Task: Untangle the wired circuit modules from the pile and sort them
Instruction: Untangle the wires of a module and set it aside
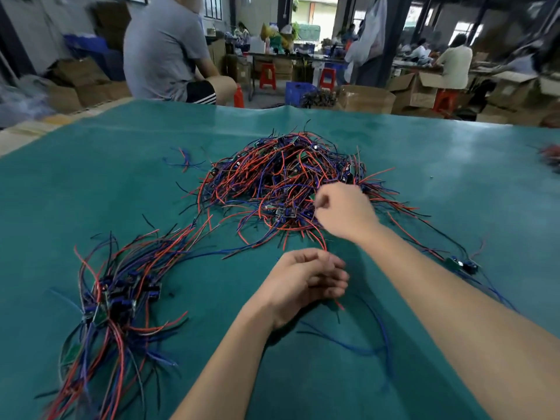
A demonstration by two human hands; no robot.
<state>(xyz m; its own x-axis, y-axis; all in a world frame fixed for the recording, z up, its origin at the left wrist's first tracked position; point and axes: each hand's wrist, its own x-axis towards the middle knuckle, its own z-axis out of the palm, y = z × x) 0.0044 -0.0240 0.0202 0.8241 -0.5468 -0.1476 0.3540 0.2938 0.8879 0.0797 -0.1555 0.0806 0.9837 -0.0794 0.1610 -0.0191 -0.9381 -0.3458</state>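
Note:
A tangled pile of wired circuit modules point(285, 180) with red, blue and black wires lies in the middle of the green table point(454, 165). My right hand point(345, 212) reaches into the pile's near right edge, its fingers curled and pinching wires there. My left hand point(306, 283) rests on the table in front of the pile, fingers curled round a red wire point(322, 241) that runs up into the pile; its end sticks out below the hand. A sorted bundle of modules point(118, 298) lies at the near left. One loose module point(460, 263) sits right of my right forearm.
A person in a grey shirt point(163, 47) sits at the table's far left edge. Cardboard boxes point(366, 98), red stools and other workers fill the room behind. A few stray wires point(185, 160) lie left of the pile, and another wire heap point(551, 156) shows at the right edge.

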